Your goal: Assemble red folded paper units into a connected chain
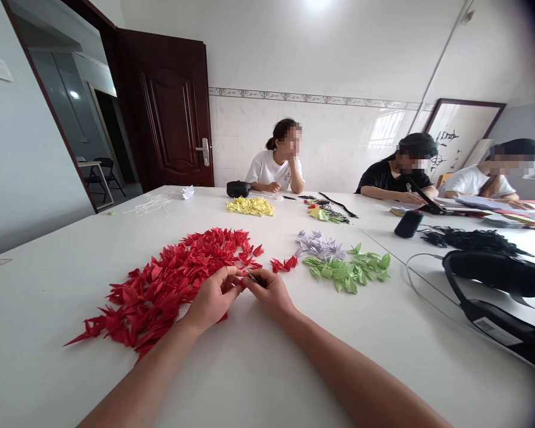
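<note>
My left hand [213,298] is closed, its fingertips pinching a small piece of folded red paper [243,284], mostly hidden by the fingers. Facing it, my right hand [273,292] is closed around a small dark tool with a thin metal tip [252,277]; its exact kind does not show. The tip meets the red paper between the two hands. Beside and beneath my left hand spreads a large pile of red paper cranes [160,285]. A few more red cranes [284,264] lie just beyond my right hand.
Lilac folded paper pieces [320,245] and green ones [345,268] lie right of centre. Yellow pieces [250,206] are farther back. A black headset [494,297], dark thread spool [408,224] and black cords [475,239] occupy the right. Several people sit across the white table [49,267].
</note>
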The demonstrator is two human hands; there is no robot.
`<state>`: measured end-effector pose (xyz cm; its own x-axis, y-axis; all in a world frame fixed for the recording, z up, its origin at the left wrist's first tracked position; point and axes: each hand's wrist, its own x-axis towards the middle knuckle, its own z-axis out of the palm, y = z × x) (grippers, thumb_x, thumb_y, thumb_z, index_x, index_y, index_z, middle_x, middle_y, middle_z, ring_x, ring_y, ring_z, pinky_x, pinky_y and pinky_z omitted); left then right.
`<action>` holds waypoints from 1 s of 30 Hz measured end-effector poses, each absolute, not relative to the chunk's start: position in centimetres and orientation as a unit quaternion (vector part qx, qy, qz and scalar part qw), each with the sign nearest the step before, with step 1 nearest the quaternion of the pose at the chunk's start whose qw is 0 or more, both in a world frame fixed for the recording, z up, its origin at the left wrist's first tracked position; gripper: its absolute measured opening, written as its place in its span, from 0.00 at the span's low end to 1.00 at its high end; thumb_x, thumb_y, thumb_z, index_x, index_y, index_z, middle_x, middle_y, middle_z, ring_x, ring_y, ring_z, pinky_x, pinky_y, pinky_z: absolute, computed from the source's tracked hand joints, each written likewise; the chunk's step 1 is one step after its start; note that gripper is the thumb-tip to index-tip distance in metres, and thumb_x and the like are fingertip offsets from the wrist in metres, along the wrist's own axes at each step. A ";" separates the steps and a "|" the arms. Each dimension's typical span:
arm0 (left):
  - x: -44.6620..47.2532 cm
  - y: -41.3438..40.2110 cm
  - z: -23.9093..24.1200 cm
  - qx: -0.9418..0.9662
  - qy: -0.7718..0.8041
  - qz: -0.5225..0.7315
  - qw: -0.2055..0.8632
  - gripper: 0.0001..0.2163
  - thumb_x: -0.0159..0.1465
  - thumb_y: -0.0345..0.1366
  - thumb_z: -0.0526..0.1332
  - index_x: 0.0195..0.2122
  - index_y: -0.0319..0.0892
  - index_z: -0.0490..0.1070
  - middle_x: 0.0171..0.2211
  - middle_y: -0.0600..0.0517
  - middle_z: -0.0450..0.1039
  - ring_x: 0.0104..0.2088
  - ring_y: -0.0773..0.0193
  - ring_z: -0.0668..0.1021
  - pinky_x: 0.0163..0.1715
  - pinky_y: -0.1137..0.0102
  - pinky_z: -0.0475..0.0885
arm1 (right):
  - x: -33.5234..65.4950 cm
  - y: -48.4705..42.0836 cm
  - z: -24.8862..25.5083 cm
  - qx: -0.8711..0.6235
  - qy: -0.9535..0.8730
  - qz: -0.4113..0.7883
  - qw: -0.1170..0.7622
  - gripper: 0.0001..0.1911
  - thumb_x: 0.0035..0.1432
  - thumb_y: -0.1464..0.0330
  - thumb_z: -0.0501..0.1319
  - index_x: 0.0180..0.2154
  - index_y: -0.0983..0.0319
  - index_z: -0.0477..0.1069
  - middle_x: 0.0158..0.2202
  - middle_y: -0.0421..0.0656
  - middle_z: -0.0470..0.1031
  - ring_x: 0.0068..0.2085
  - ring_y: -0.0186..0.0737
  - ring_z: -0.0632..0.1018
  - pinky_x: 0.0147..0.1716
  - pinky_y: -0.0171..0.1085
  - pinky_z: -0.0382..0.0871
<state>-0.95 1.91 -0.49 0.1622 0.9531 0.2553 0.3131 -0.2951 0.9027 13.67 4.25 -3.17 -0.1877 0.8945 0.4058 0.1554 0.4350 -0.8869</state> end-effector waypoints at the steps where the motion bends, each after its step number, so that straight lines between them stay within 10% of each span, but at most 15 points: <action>1: -1.0 1.9 -0.5 0.673 0.476 0.439 0.357 0.16 0.53 0.42 0.59 0.41 0.42 0.67 0.31 0.51 0.74 0.34 0.62 0.76 0.38 0.66 0.71 | 13.7 4.2 -3.1 -0.390 -0.686 0.356 0.501 0.11 0.51 0.63 0.57 0.26 0.64 0.71 0.21 0.38 0.66 0.23 0.30 0.64 0.23 0.30 0.57; 11: -3.1 1.3 1.8 0.757 0.538 0.298 0.222 0.06 0.49 0.40 0.59 0.25 0.45 0.72 0.29 0.52 0.72 0.30 0.61 0.73 0.30 0.70 0.67 | 18.4 6.9 -2.7 -0.575 -0.617 0.180 0.506 0.12 0.48 0.63 0.53 0.22 0.62 0.70 0.19 0.40 0.69 0.23 0.34 0.66 0.23 0.32 0.57; 19: -4.6 0.7 2.0 0.741 0.588 0.227 0.232 0.15 0.40 0.36 0.63 0.32 0.48 0.75 0.33 0.50 0.71 0.31 0.58 0.74 0.24 0.73 0.65 | 19.3 7.5 -3.5 -0.623 -0.607 0.158 0.468 0.12 0.48 0.63 0.53 0.21 0.61 0.70 0.20 0.40 0.70 0.23 0.35 0.68 0.22 0.32 0.56; 30: -3.8 1.5 0.0 0.743 0.536 0.282 0.285 0.15 0.43 0.31 0.59 0.34 0.47 0.75 0.35 0.50 0.72 0.32 0.60 0.74 0.30 0.71 0.68 | 19.4 7.9 -3.7 -0.629 -0.581 0.146 0.495 0.19 0.50 0.58 0.54 0.40 0.61 0.71 0.30 0.44 0.74 0.31 0.40 0.72 0.30 0.36 0.62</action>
